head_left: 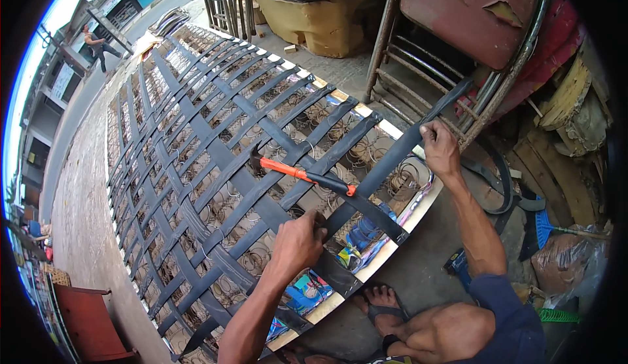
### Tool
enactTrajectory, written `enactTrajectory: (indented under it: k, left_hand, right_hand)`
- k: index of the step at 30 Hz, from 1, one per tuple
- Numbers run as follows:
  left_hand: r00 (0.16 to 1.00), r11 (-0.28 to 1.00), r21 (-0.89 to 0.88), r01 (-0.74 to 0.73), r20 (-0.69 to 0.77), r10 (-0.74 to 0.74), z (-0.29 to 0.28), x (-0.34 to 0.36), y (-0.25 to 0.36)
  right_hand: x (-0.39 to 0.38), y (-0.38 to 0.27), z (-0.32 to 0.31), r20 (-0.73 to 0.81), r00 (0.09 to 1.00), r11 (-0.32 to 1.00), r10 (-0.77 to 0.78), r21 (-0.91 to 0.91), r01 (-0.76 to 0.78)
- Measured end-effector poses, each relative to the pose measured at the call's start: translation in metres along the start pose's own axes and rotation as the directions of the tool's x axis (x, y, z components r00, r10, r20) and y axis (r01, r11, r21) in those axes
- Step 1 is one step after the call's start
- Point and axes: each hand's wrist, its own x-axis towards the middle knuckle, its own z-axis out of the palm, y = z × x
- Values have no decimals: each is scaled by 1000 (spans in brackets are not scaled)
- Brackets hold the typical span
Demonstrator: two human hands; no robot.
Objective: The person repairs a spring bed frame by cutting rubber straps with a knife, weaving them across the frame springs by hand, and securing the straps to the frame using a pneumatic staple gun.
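A large spring frame (386,253) with woven black rubber webbing (216,145) lies in front of me. My right hand (439,146) is closed on a black rubber strap (386,167) just past the frame's right edge; the strap's end sticks up beyond the fist. From there the strap slants down to the left over the coil springs. My left hand (297,243) is closed around the strap lower down, its fingertips partly hidden. Between the hands lies a claw hammer (294,169) with an orange and black handle, resting on the webbing.
A rusty folding chair (468,17) with a torn maroon seat stands at the far right. Loose black strap (504,174) coils on the floor beside it. A blue broom head (543,228) and a plastic-wrapped bundle (561,259) lie at right. A person (101,48) stands near the road.
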Motion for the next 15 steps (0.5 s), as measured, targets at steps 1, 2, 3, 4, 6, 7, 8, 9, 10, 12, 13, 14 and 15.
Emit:
enactTrajectory:
  k: [1, 2, 3, 4, 6, 7, 8, 9, 10, 12, 13, 14, 15]
  left_hand:
    - [992, 993, 32, 113, -66, -110, 7, 9, 9]
    - [985, 990, 54, 132, -117, -125, 9, 6, 22]
    - [989, 993, 54, 109, -109, -103, 13, 13, 35]
    - [920, 977, 214, 16, -385, 70, 16, 16, 50]
    - [710, 895, 418, -154, -584, 394, 31, 28, 72]
    - [684, 869, 331, -367, -537, 493, 44, 43, 81]
    - [658, 815, 231, -531, -494, 568, 58, 65, 91]
    - [637, 788, 314, -529, -467, 614, 70, 83, 101]
    - [637, 786, 417, -456, -464, 616, 79, 101, 106]
    - [733, 844, 356, -401, -428, 529, 91, 131, 101]
    - [816, 894, 291, -341, -380, 435, 98, 144, 106]
    - [813, 875, 410, -259, -396, 426, 105, 142, 108]
    - [808, 870, 405, -280, -390, 441, 110, 145, 111]
  right_hand:
    - [7, 2, 0, 100, 991, 996, 83, 20, -86]
    - [9, 11, 9, 131, 986, 992, 100, 61, -109]
    - [12, 23, 22, 161, 980, 986, 116, 100, -133]
    - [13, 29, 32, 188, 968, 982, 165, 65, -180]
    - [10, 40, 50, 236, 948, 960, 213, 131, -248]
    - [6, 39, 50, 231, 948, 958, 218, 136, -254]
    - [4, 39, 50, 194, 955, 962, 226, 112, -251]
    - [5, 39, 50, 153, 962, 965, 226, 95, -242]
    - [7, 41, 49, 157, 961, 966, 226, 86, -242]
    - [6, 42, 53, 139, 967, 974, 213, 54, -222]
    - [8, 44, 54, 119, 972, 979, 202, 11, -205]
    - [6, 44, 53, 143, 979, 989, 146, -20, -145]
    - [6, 46, 46, 165, 982, 991, 94, 80, -108]
